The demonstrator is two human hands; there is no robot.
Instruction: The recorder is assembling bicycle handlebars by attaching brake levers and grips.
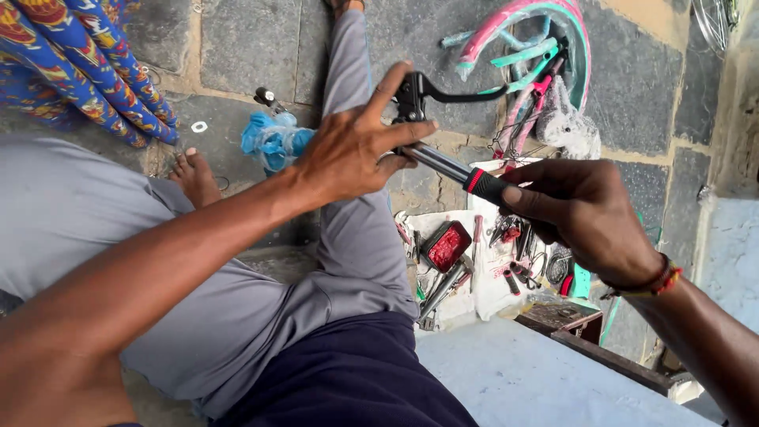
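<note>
Both hands are on 1 handlebar (444, 164), held in the air above the stone floor (245, 47). The left hand (352, 146) closes around the bare metal by the brake lever (451, 91). The right hand (581, 209) clamps the black grip (490, 186). It looks stiff, fairly light steel, slick where bare; the rubber grip is likely the surest hold. 1 lever, 1 grip, 1 red tin (447, 245) among small tools, too jumbled to count.
</note>
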